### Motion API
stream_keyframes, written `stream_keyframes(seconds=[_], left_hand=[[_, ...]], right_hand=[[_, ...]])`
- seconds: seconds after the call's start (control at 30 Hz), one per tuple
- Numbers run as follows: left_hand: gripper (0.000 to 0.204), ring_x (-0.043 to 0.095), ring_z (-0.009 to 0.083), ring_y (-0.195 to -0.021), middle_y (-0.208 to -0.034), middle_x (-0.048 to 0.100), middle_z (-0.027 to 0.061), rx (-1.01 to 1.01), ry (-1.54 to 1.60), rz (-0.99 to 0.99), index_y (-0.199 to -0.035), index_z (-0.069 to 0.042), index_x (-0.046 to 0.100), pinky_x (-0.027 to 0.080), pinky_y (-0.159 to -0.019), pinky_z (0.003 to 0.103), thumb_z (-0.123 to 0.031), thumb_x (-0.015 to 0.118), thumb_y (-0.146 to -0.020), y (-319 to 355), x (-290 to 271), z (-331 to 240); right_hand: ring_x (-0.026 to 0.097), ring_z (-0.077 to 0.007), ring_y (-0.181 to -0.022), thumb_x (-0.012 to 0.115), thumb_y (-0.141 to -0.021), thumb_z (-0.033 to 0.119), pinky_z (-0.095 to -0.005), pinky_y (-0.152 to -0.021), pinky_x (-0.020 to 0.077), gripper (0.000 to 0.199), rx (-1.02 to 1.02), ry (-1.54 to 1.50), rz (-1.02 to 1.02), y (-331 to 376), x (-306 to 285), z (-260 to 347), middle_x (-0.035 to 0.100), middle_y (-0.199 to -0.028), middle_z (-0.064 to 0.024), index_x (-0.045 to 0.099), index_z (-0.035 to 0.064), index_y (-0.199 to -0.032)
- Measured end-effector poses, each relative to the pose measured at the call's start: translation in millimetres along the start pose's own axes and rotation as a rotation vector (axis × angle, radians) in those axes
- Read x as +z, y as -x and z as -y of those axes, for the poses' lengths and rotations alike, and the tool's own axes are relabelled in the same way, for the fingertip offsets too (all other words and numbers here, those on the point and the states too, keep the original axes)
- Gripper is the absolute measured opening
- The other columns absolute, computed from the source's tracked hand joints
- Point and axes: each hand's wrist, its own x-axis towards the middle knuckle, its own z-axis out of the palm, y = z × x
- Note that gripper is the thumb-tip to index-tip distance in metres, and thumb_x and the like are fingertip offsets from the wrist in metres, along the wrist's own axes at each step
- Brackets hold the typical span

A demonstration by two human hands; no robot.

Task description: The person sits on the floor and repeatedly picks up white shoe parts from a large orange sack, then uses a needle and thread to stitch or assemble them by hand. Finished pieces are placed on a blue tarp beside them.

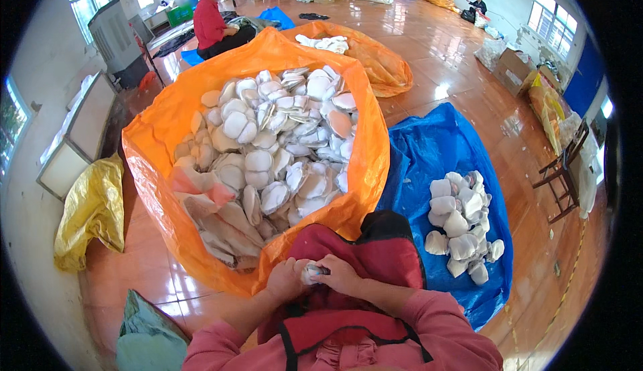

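Above my lap, on the dark red apron (pixel 348 247), my left hand (pixel 287 280) and my right hand (pixel 341 276) meet. Both are closed on a small white fabric piece (pixel 311 274), mostly covered by the fingers. A dark bit shows beside my right fingers; I cannot tell what it is. Just beyond my hands a big orange woven sack (pixel 157 150) stands open, heaped with flat, rounded white padded pieces (pixel 258 160). On my right, puffier white pieces (pixel 462 220) lie piled on a blue woven sheet or sack (pixel 429 146).
A second orange sack (pixel 382 69) lies behind the first. Yellow (pixel 94 210) and green (pixel 151 334) sacks lie on the left. A wooden chair (pixel 566 173) and cardboard boxes (pixel 514 69) stand at the right. Another person in red (pixel 213 19) sits at the far left.
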Motion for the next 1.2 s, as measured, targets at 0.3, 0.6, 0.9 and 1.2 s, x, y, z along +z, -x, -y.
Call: stream_keyframes(seconds=[0.3,0.6,0.9,1.2], left_hand=[[0.047,0.06,0.0262,-0.076,-0.084,0.057,0.0089,0.06,-0.281,0.032,-0.11,-0.006,0.056,0.047,-0.064,0.04,-0.036,0.07,-0.077,-10.4,-15.6,-24.7],[0.048,0.058,0.0286,-0.074,-0.082,0.054,0.0097,0.143,-0.234,-0.043,-0.108,-0.006,0.054,0.045,-0.065,0.042,-0.04,0.07,-0.077,-7.4,-21.8,-22.1],[0.061,0.062,0.0316,-0.084,-0.089,0.056,0.0096,0.234,0.031,0.029,-0.119,-0.008,0.056,0.051,-0.072,0.043,-0.037,0.079,-0.07,-16.6,-28.9,-6.3],[0.066,0.064,0.0309,-0.089,-0.096,0.063,0.0098,0.105,0.2,0.054,-0.12,-0.011,0.058,0.053,-0.076,0.042,-0.035,0.085,-0.064,-14.0,-6.4,12.6]], right_hand=[[0.062,-0.0368,-0.096,0.072,-0.08,0.04,-0.0459,-0.083,0.0489,0.048,0.058,0.198,0.059,-11.2,1.5,-1.9,0.064,-0.101,-0.0189,0.066,0.003,-0.109],[0.065,-0.036,-0.093,0.076,-0.078,0.03,-0.0432,-0.082,0.0504,0.041,0.176,-0.071,0.01,-11.3,8.3,6.7,0.067,-0.098,-0.0209,0.067,-0.0001,-0.105],[0.064,-0.0175,-0.091,0.081,-0.078,0.021,-0.033,-0.08,0.0516,0.044,0.345,-0.5,0.177,-18.8,18.1,-31.1,0.069,-0.102,-0.0108,0.063,-0.0021,-0.111],[0.06,-0.0144,-0.091,0.077,-0.083,0.017,-0.031,-0.081,0.0501,0.034,0.262,-0.595,0.133,-15.1,15.7,-26.9,0.065,-0.098,-0.0066,0.061,0.0011,-0.108]])
